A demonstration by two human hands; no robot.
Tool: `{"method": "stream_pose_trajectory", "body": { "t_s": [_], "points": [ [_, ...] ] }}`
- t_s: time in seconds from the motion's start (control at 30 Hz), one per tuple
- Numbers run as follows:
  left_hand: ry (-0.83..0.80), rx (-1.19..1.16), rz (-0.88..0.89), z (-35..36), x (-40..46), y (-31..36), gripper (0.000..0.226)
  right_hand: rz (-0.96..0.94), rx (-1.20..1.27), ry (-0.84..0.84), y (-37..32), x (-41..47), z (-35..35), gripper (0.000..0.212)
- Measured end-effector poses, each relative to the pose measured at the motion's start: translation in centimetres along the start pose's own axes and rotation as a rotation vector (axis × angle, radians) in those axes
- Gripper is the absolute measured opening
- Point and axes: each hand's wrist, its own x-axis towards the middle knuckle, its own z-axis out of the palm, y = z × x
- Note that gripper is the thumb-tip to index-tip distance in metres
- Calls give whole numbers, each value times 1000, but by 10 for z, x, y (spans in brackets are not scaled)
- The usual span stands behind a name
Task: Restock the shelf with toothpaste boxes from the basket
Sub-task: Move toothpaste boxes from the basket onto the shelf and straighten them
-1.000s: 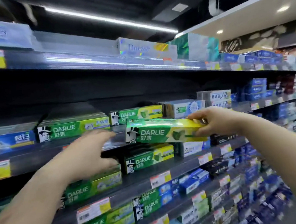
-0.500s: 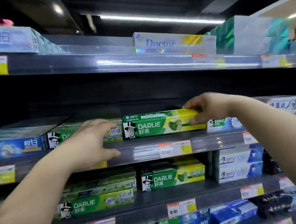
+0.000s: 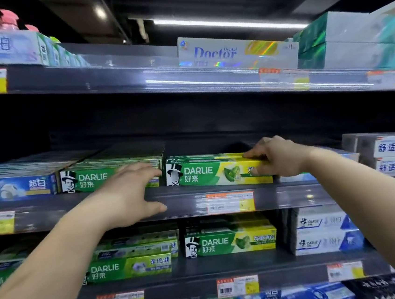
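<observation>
A green and yellow Darlie toothpaste box (image 3: 208, 172) lies flat on the middle shelf (image 3: 180, 204), front face toward me. My right hand (image 3: 275, 157) grips its right end, fingers over the top edge and thumb on the front. My left hand (image 3: 132, 192) hovers open with fingers spread in front of the neighbouring green Darlie boxes (image 3: 97, 177), its thumb over the shelf's front rail. The basket is out of view.
Blue-and-green boxes (image 3: 17, 187) sit at the left of the same shelf, white boxes (image 3: 391, 148) at the right. The top shelf carries a "Doctor" box (image 3: 235, 52) and teal boxes (image 3: 355, 37). More Darlie boxes (image 3: 230, 242) fill the shelf below. Price tags (image 3: 229, 202) line the rails.
My right hand carried the Darlie box from mid-air onto the middle shelf and keeps hold of its right end. My left hand has risen toward the neighbouring boxes. The view has turned to face the shelf.
</observation>
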Motion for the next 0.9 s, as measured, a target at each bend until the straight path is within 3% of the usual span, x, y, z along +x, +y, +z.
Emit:
{"method": "stream_pose_trajectory", "body": {
  "t_s": [0.23,0.37,0.57,0.9],
  "points": [
    [-16,-20,-10,11,-5,5,80,-9,95,194,-3,-9,-1,57],
    [-31,38,-3,18,-7,7,82,-42,101,330,-47,-34,16,61],
    [-28,72,8,16,-9,14,72,6,5,213,-75,-46,47,73],
    [-79,54,-13,11,-10,14,72,-39,34,276,-65,-38,55,101]
  ]
}}
